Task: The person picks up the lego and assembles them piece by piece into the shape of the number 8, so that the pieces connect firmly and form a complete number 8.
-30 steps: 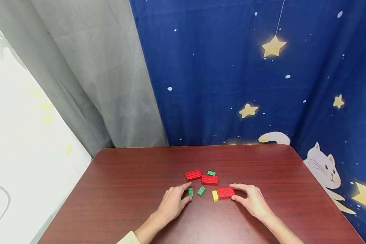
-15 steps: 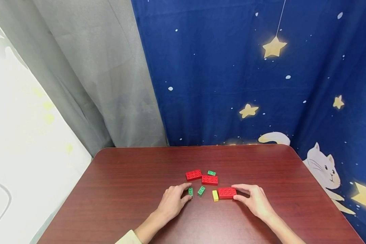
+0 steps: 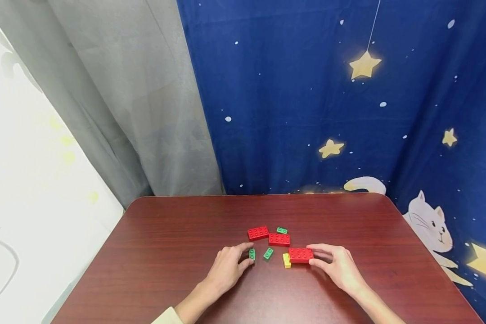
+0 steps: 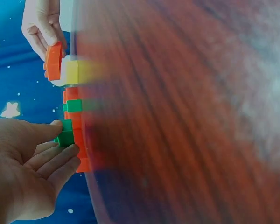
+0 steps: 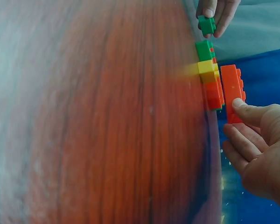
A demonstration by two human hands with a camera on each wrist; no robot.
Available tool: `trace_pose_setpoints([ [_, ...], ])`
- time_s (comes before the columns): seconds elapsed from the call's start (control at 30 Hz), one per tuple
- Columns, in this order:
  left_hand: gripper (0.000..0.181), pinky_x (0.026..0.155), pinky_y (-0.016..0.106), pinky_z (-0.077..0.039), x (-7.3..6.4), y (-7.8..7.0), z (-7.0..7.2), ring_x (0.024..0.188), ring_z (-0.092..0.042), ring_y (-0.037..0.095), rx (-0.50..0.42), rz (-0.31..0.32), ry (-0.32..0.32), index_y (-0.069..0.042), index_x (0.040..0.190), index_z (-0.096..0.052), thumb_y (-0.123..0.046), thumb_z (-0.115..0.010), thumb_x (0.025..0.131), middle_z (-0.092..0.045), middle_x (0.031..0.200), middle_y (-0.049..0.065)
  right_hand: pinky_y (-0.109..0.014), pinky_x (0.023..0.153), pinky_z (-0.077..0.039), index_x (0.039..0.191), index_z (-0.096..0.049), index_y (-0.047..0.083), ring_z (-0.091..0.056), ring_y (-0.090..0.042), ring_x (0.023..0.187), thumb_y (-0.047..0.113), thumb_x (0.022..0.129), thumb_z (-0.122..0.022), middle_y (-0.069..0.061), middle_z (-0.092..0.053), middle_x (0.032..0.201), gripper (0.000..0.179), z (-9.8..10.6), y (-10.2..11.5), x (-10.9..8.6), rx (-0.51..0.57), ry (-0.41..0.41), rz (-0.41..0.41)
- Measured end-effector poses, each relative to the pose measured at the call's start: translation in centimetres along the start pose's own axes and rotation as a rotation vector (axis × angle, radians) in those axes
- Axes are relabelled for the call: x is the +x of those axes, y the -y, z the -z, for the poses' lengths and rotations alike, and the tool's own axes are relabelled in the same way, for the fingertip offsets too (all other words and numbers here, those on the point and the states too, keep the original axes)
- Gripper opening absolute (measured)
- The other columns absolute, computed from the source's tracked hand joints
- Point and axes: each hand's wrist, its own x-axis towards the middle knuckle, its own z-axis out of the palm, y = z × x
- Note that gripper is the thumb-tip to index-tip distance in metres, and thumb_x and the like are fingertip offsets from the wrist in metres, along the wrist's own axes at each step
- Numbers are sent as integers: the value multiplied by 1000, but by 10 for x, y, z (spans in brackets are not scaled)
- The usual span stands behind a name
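Note:
My right hand (image 3: pixel 336 267) pinches a red building brick (image 3: pixel 300 255) by its right end, between thumb and fingers. Seen from the right wrist, this red brick (image 5: pixel 232 91) is raised off the table. Its left end overlaps a small yellow brick (image 3: pixel 285 261) in the head view; the yellow brick stands on the table. On the other side, my left hand (image 3: pixel 227 266) holds a small green brick (image 3: pixel 252 255) between thumb and fingers. The left wrist view shows this green brick (image 4: pixel 65 135) at the fingertips. A second green brick (image 3: pixel 268 254) lies between the hands.
Behind the hands, two red bricks (image 3: pixel 258 232) lie with their corners close together. A third green brick (image 3: pixel 281 230) sits just beyond the right one. The dark red wooden table (image 3: pixel 178 225) ends at a blue curtain (image 3: pixel 267 112) and a grey curtain (image 3: pixel 146 103).
The red brick in my right hand first slid right, away from the yellow brick, then rose and came slightly back left over its edge. My left hand stays about where it was.

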Motion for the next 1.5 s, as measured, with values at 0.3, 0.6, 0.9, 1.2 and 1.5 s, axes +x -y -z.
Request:
trace_pose_setpoints([
  [0.3, 37, 90, 49, -61, 1, -4, 10, 113, -73, 20, -15, 39, 10, -10, 130, -75, -19, -83, 95, -78, 121, 2, -31, 86, -63, 120, -78, 0, -77, -31, 104, 6, 86, -88, -18, -78, 114, 36, -7, 11, -6, 163, 47, 1],
  [0.6, 38, 90, 49, -60, 1, -8, 24, 109, -74, 20, -23, 0, -67, -13, 129, -76, -15, -85, 92, -77, 123, 3, -31, 86, -63, 122, -76, -2, -77, -32, 105, 3, 88, -86, -21, -77, 115, 36, -15, 24, -10, 236, 88, 27],
  [0.9, 41, 92, 46, -60, -4, -13, 32, 110, -73, 17, -30, -25, -85, -14, 130, -75, -16, -86, 91, -77, 123, 1, -32, 86, -63, 120, -75, -4, -78, -31, 102, 0, 88, -86, -22, -76, 116, 35, -28, 35, -16, 281, 130, 61],
  [1.2, 40, 93, 45, -60, -11, -20, 33, 113, -72, 15, -62, -17, -73, -16, 132, -74, -18, -85, 93, -76, 125, -1, -32, 86, -63, 117, -77, -2, -77, -31, 103, -1, 86, -87, -19, -77, 114, 33, -47, 37, -23, 282, 140, 81],
  [1.5, 39, 95, 44, -60, -16, -23, 28, 116, -71, 15, -72, -24, -45, -16, 132, -75, -19, -84, 94, -76, 126, -2, -33, 85, -64, 114, -77, -1, -78, -31, 100, 2, 84, -89, -17, -79, 109, 33, -63, 41, -28, 273, 170, 69],
])
